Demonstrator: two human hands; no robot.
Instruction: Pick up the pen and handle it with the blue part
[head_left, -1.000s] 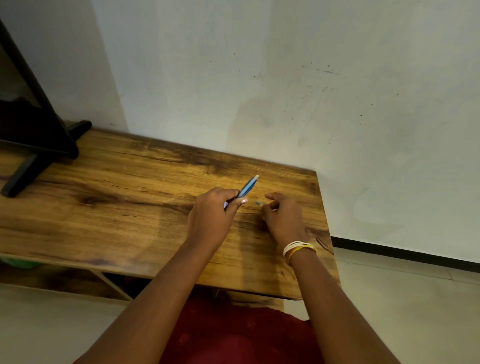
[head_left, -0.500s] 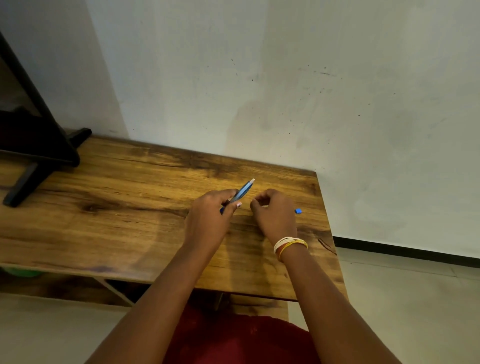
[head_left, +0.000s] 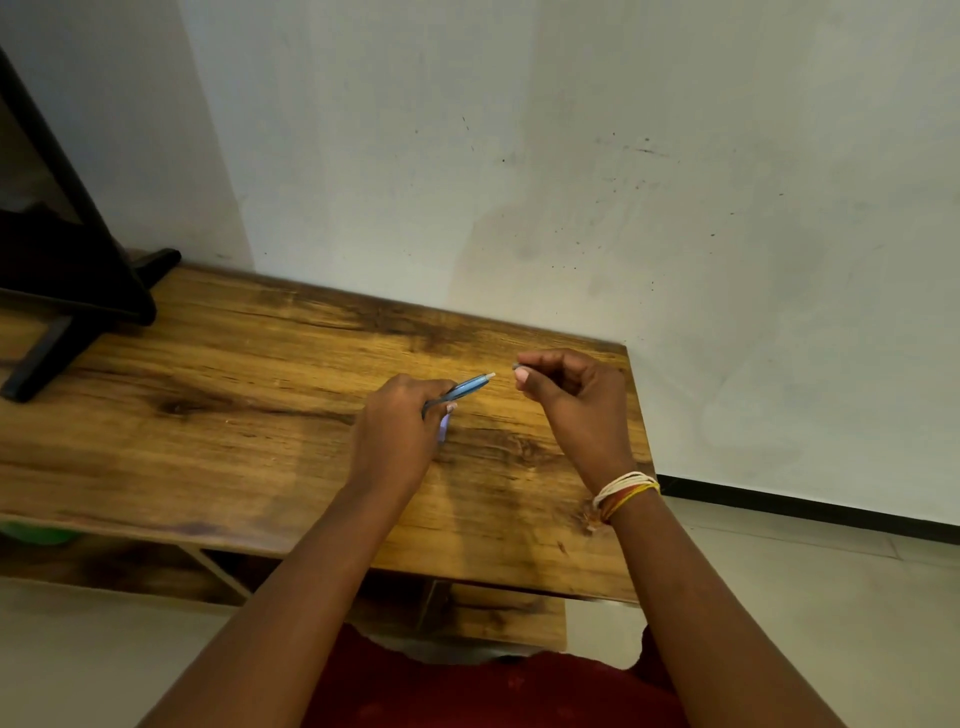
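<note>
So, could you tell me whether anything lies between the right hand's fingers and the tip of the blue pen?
Nothing visible does. The blue pen, gripped by the left hand, points toward the right hand; only bare wooden table shows in the gap.

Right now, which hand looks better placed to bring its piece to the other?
Probably the right hand: it pinches a tiny piece near the pen's tip, while the left hand grips the pen.

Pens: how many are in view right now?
1. The blue pen is held in the left hand above the table. The right hand pinches something small, too tiny to identify.
</note>
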